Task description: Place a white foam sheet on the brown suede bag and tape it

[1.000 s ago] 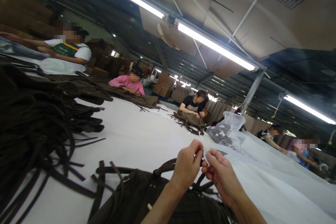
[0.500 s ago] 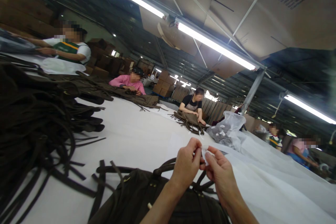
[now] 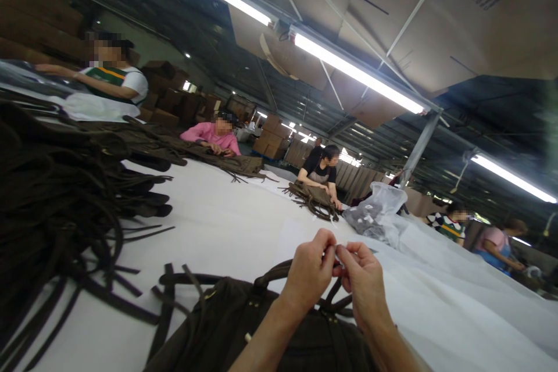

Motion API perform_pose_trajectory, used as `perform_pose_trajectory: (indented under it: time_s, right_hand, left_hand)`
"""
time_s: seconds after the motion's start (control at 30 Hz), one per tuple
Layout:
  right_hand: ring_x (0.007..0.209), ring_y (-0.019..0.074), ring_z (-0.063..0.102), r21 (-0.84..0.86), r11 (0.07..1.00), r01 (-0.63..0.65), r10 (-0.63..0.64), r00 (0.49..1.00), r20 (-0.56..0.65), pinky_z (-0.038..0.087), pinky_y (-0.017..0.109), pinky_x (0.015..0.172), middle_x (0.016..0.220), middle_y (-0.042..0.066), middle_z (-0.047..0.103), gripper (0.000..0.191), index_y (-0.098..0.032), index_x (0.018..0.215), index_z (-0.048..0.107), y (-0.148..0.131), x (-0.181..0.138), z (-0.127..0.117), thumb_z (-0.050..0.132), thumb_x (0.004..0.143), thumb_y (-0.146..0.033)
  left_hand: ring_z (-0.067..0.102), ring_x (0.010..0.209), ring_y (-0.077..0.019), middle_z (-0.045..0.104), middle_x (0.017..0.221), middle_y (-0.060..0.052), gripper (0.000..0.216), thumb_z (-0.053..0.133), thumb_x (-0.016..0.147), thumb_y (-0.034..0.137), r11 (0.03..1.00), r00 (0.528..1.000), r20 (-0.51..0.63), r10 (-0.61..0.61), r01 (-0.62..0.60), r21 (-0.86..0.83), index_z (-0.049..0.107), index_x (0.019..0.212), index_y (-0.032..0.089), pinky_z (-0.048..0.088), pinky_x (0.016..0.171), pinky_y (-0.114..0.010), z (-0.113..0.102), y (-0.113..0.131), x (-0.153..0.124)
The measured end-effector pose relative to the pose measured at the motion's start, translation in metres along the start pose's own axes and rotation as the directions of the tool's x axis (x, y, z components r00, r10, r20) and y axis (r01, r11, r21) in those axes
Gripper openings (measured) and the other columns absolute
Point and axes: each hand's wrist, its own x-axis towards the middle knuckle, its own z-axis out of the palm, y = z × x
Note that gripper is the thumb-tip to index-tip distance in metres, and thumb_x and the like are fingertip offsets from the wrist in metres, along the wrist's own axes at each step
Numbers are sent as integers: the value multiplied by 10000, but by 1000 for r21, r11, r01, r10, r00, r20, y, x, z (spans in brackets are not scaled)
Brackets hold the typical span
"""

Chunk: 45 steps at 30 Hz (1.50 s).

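Note:
Above a dark brown fabric bag, my left hand and my right hand meet with their fingertips almost touching. Both are closed in a pinch. Between them is a small, thin white piece, mostly covered by the fingers; whether it is paper or plastic I cannot tell. The bag lies close in front of me, and one of its handles arches up behind my left hand. Loose straps stick out at its left side.
A heap of similar dark bags fills the left of the white-covered table. A clear plastic bag with grey contents stands beyond my hands. Several co-workers sit or stand around, one handling a brown bag across the table.
My right thumb and fingers have closed in towards my left hand, covering most of the white piece that showed before. The bag in front of me stays in place.

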Motion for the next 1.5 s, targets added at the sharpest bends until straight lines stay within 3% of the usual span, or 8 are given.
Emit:
perform_pose_trajectory:
  time_s: [0.17, 0.4, 0.7, 0.87, 0.97, 1.13, 1.37, 1.5]
  right_hand:
    - [424, 52, 487, 109, 994, -23, 32, 996, -81, 192, 122, 348, 528, -59, 578, 351, -192, 771, 517, 5, 1, 7, 790, 641, -370]
    - [499, 59, 543, 71, 993, -99, 90, 988, 123, 187, 118, 357, 635, -28, 616, 382, -176, 924, 582, -6, 3, -5, 791, 660, -357]
    - [434, 25, 425, 179, 983, -31, 45, 996, -78, 202, 111, 359, 561, -56, 571, 295, -179, 777, 539, 11, 5, 10, 767, 649, -315]
    - [541, 31, 479, 265, 956, -129, 95, 986, 139, 273, 102, 402, 734, -20, 631, 360, -185, 953, 556, 11, 4, -2, 774, 679, -270]
    - [606, 61, 551, 207, 968, -144, 98, 971, 218, 262, 109, 397, 818, 10, 653, 446, -206, 1067, 522, 2, 4, -9, 768, 704, -288]
    - [523, 64, 556, -2, 994, -111, 110, 982, 152, 162, 114, 358, 672, -29, 604, 400, -187, 1006, 540, -4, 4, -9, 762, 709, -336]
    - [508, 32, 509, 173, 984, -30, 8, 992, 124, 232, 106, 380, 729, -20, 643, 385, -197, 940, 486, 5, 7, -6, 748, 724, -379]
    - [491, 71, 544, -8, 999, -49, 50, 983, 175, 229, 118, 366, 683, -14, 649, 459, -203, 989, 456, -3, 13, -10, 761, 697, -384]
  left_hand:
    - [518, 617, -131, 545, 677, 32, 134, 366, 902, 179, 997, 998, 46, 31, -34, 66, 475, 842, 230, 350, 599, -224, -3, -2, 2]
    - [526, 640, -124, 550, 678, 40, 139, 371, 910, 178, 999, 998, 63, 27, -28, 14, 483, 845, 227, 347, 612, -217, -9, 0, 2]
    - [537, 658, -129, 564, 701, 36, 145, 357, 926, 194, 997, 996, 92, 17, -24, 73, 480, 858, 231, 361, 628, -224, -6, -10, 5]
    - [565, 695, -129, 600, 732, 34, 154, 376, 913, 174, 999, 994, 112, 8, -12, 38, 511, 867, 232, 375, 654, -222, -12, -10, 6]
    - [562, 691, -121, 596, 734, 42, 146, 389, 899, 157, 1000, 995, 97, 10, -11, 8, 512, 874, 232, 372, 651, -216, -13, -10, 5]
    - [533, 651, -109, 552, 693, 56, 125, 417, 861, 127, 1000, 999, 36, 15, -15, 12, 493, 867, 226, 350, 611, -208, -8, -9, 3]
    - [530, 637, -102, 562, 689, 57, 114, 429, 857, 132, 1000, 998, 63, 15, -16, 17, 497, 850, 223, 344, 600, -203, -10, -8, 4]
    - [532, 629, -100, 570, 695, 57, 125, 429, 850, 121, 998, 997, 75, 36, -39, 40, 500, 855, 224, 349, 605, -203, -11, -10, 3]
